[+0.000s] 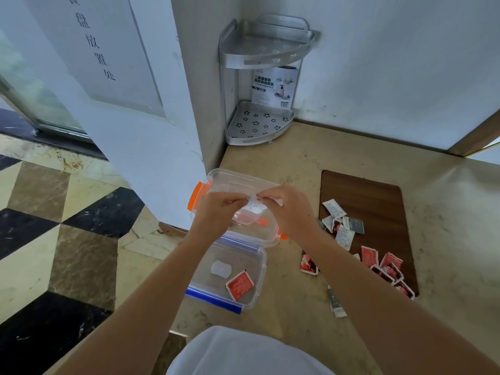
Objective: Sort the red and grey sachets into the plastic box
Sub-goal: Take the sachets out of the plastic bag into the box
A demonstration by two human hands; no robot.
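Observation:
Two clear plastic boxes stand on the beige counter. The far one has orange clips [198, 193]; the near one has blue clips [216, 295] and holds one red sachet [239, 285]. My left hand [215, 212] and my right hand [289, 209] meet above the orange-clipped box, both pinching a pale grey-white sachet [254, 205] between their fingertips. Several red sachets [384, 269] and grey-white sachets [342, 226] lie scattered to the right on a brown mat [378, 201] and beside it.
A two-tier metal corner shelf [259, 123] stands in the back corner with a product card behind it. A white pillar [162, 158] rises at the left of the counter. A small white oval piece [220, 269] lies in the blue-clipped box.

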